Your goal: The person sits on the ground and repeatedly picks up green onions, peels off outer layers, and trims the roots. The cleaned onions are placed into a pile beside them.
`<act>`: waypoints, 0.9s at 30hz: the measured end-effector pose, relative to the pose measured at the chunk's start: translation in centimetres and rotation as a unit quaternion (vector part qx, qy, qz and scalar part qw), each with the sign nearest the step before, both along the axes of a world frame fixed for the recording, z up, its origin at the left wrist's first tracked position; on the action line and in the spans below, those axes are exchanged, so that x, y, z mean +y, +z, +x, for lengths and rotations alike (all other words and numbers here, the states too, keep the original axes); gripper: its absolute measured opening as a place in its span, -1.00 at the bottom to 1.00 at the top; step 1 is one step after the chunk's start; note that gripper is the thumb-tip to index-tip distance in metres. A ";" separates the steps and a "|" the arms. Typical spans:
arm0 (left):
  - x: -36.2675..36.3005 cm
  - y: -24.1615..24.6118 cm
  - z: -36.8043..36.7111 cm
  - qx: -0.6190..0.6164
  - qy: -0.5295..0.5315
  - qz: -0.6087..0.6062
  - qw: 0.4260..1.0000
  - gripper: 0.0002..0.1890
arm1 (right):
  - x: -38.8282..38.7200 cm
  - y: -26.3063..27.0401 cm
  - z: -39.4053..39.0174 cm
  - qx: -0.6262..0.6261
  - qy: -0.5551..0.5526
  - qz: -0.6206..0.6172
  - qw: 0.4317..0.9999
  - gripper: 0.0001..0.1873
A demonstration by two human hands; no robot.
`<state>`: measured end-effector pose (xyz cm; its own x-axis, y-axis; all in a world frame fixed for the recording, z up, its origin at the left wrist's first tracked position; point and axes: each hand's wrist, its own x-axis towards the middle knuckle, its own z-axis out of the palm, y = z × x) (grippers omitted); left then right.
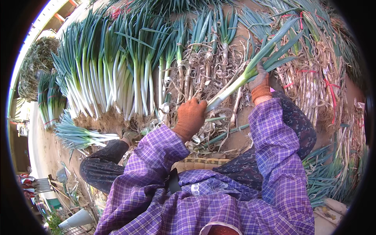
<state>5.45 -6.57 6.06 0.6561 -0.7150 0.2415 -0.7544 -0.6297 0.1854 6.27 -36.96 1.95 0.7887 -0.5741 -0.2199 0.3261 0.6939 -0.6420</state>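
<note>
A long green onion (233,88) lies slantwise between my hands, its green leaves toward the upper right. My left hand (192,116), in an orange-brown work glove, is closed at its white lower end; the root end is hidden by the glove. My right hand (259,80), gloved too, grips the stalk where the leaves begin, and dry outer leaves hang along the stalk there. Peeled green onions (117,79) with white stalks and roots stand out in a thick row to the left. Unpeeled ones with withered brown skins (205,64) lie just beyond my hands.
Bundles with red ties (323,73) lie at the right, more leaves (320,173) at lower right. Peeled skins (220,132) litter the ground before my lap. A small pile of green onions (79,132) lies near my left knee, tied bundles (48,100) farther left, a grey cone (76,218) at lower left.
</note>
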 end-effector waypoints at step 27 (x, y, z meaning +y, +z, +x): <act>6.6 -5.7 -2.5 0.728 0.104 -0.176 0.654 -0.61 | -1.4 4.2 4.2 -0.078 0.102 0.079 0.989 -0.61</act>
<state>2.94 0.05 0.34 0.4474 -0.6415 -0.6232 0.4795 -0.4161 0.7726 10.43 -38.32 6.19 0.9159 -0.3681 -0.1599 0.2561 0.8429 -0.4731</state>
